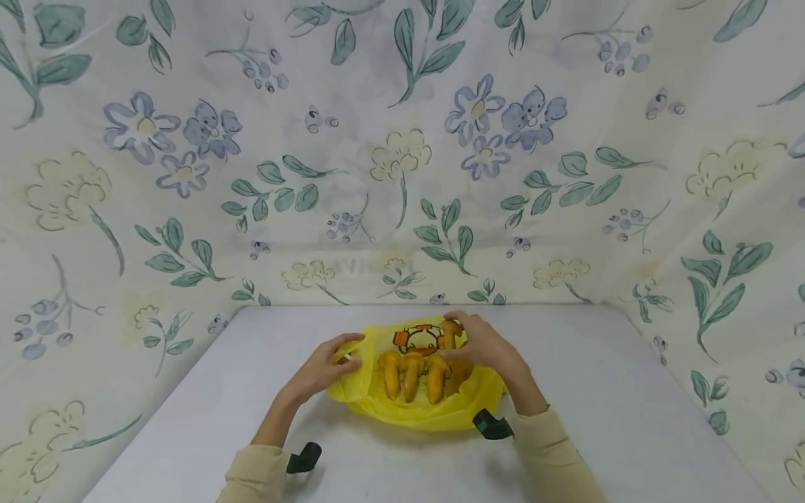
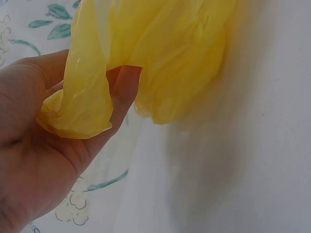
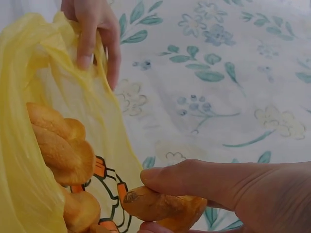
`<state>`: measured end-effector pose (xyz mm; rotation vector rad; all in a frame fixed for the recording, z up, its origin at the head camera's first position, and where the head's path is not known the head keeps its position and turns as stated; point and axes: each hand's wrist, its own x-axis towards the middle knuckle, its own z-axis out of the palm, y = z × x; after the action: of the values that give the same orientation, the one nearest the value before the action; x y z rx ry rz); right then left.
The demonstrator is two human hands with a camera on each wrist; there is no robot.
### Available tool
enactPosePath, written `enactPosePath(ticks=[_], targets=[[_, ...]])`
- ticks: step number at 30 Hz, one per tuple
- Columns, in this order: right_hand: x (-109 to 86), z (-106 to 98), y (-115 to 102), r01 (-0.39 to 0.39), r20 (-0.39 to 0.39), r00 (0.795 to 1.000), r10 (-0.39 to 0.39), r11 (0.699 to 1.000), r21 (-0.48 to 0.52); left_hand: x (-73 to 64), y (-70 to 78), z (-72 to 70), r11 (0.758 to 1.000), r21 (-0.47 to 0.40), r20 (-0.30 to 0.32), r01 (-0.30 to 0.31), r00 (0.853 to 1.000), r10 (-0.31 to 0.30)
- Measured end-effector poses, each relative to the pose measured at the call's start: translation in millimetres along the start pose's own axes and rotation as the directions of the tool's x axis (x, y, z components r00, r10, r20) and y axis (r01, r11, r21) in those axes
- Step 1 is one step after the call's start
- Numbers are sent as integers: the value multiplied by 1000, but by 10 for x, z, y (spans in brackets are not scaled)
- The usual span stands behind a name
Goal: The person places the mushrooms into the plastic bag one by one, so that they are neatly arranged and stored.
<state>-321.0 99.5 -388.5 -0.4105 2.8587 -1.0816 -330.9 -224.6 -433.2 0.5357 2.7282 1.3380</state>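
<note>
A thin yellow plastic bag (image 1: 411,418) with a cartoon print lies on the table, its mouth spread open. My left hand (image 1: 322,367) holds the bag's left end by the handle; in the left wrist view the handle (image 2: 87,104) hangs between thumb and fingers. Several orange-brown mushrooms (image 1: 411,377) lie side by side in the bag. With thumb and fingers my right hand (image 1: 490,346) pinches another mushroom (image 3: 160,206) by its cap, upright at the bag's right side, near the printed figure (image 3: 109,194). The bag's film partly covers the rightmost mushrooms.
The white table (image 1: 604,391) runs back to a flower-patterned cloth (image 1: 402,209) that hangs behind and at both sides. A black wrist mount (image 1: 305,458) sticks out at the left sleeve, and a second black mount (image 1: 492,425) at the right one.
</note>
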Motion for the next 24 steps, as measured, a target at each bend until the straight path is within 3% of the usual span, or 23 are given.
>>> enactPosePath(ticks=[12,24], targets=[[-19,92,-68,-3,2,1000,3,1000,4,6,-12,18,1000,14,-16,6,1000,-6],[16,192,-75,59,0,998,-59,998,-16,15,-19,40,1000,21,-19,12,1000,-12]])
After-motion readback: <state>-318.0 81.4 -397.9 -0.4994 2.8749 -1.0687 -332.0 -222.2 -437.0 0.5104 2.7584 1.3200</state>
